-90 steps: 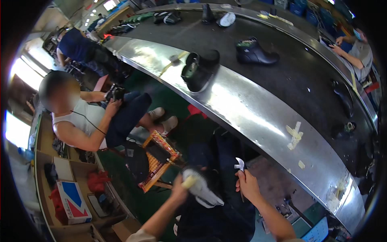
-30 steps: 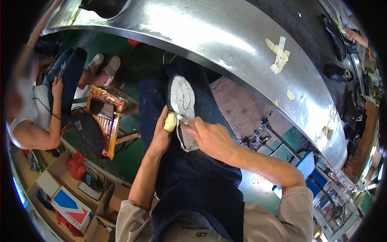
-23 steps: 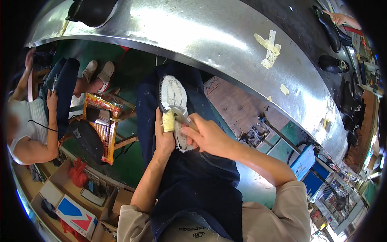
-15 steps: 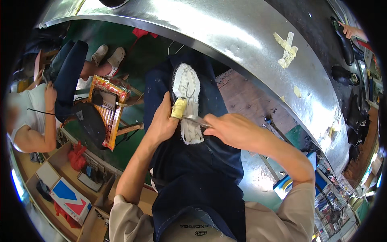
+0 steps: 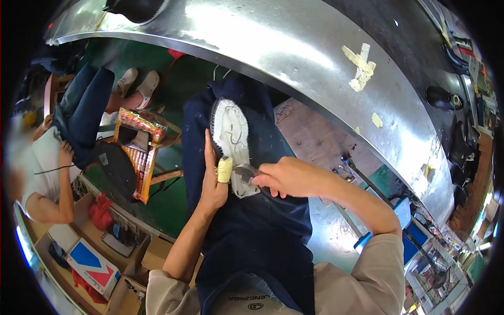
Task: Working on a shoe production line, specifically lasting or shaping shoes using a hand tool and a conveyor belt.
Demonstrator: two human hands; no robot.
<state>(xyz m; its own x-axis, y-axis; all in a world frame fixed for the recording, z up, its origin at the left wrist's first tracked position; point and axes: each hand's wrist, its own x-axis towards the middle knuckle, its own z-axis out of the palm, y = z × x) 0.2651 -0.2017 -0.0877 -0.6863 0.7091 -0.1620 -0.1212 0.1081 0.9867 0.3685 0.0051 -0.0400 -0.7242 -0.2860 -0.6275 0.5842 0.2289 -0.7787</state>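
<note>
A dark shoe (image 5: 231, 131) lies sole up across my lap, its white underside showing with loose thread and frayed edges. My left hand (image 5: 214, 184) grips its left side near the lower end, fingers along the edge. Yellow tape (image 5: 224, 169) wraps the left thumb, which presses on the white underside. Closed round a short metal tool (image 5: 245, 171), my right hand (image 5: 283, 177) is at the lower right part of the shoe. The tool's head touches or hovers just over the white surface; its exact kind is hard to make out. A dark apron (image 5: 252, 231) covers my lap.
A shiny metal bench (image 5: 294, 50) curves across the top and right, with dark shoes (image 5: 443, 98) on it. At the left another person (image 5: 47, 173) sits near an orange-framed stool (image 5: 139, 157). Open wooden compartments (image 5: 126, 257) stand lower left; a wire-guarded fan (image 5: 433, 273) stands lower right.
The shoe and both hands have shifted slightly down and left in view. My right hand has turned, and the tool's head now lies lower on the underside, nearer the shoe's lower end.
</note>
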